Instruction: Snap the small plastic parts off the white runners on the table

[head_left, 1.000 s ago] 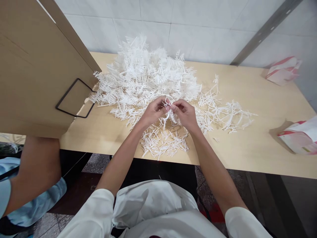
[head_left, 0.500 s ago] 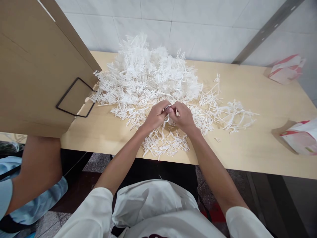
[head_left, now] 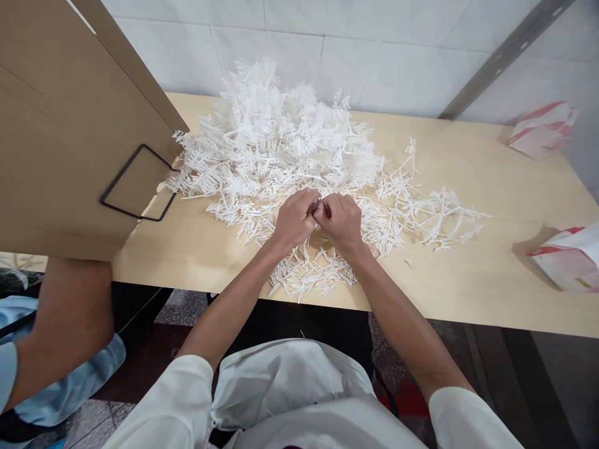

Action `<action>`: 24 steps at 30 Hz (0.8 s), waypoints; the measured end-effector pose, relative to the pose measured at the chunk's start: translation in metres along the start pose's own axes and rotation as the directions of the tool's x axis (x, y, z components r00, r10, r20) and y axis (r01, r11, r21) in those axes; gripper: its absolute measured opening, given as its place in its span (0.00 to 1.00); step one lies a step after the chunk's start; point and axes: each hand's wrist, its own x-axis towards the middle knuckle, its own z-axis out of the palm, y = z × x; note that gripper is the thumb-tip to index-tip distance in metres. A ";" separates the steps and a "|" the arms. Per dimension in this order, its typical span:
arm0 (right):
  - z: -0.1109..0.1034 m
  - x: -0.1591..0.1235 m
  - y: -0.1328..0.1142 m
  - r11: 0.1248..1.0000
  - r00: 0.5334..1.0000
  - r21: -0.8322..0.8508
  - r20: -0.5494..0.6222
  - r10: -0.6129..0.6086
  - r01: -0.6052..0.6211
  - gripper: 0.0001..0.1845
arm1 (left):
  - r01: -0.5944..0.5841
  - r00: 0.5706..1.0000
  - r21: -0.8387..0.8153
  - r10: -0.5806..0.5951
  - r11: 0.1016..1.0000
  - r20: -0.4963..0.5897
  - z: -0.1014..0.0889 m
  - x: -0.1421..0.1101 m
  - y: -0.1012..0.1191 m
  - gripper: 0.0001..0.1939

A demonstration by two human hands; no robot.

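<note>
My left hand (head_left: pixel 294 219) and my right hand (head_left: pixel 342 223) are closed and meet, thumbs and forefingers pinched together. Between them is a white branched plastic piece, now almost wholly covered by my fingers. Just behind my hands rises a big heap of white branched plastic pieces (head_left: pixel 285 137), comb-like with thin prongs. Beneath and in front of my wrists lies a loose scatter of short thin white sticks (head_left: pixel 313 274). To the right of my right hand, bare white stems (head_left: pixel 444 215) lie in a loose tangle.
On the left, a large brown cardboard panel (head_left: pixel 79 137) stands upright, with a black wire frame (head_left: pixel 135 187) by its lower edge. A co-worker's arm (head_left: pixel 70 324) shows below it. Two red-and-white paper packets (head_left: pixel 543 130) sit on the table's right. A tiled wall (head_left: pixel 374 68) closes the back.
My hands have closed tighter together, and my right fingers have curled in. The white bit that showed between and below them is now mostly hidden. The heap looks the same.
</note>
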 end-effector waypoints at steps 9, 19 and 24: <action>-0.010 0.004 0.008 0.892 0.950 0.333 0.155 0.269 -0.307 0.10 | -0.080 0.992 -0.117 0.090 0.990 0.085 -0.004 0.006 -0.013 0.12; -0.007 0.005 0.014 0.922 0.947 0.265 0.234 0.220 -0.280 0.07 | -0.180 0.984 0.214 0.178 0.960 0.033 0.001 0.000 -0.011 0.06; -0.008 0.005 0.010 0.901 0.931 0.262 0.211 0.297 -0.347 0.08 | -0.211 0.969 0.334 0.242 0.919 -0.053 0.002 -0.001 -0.017 0.07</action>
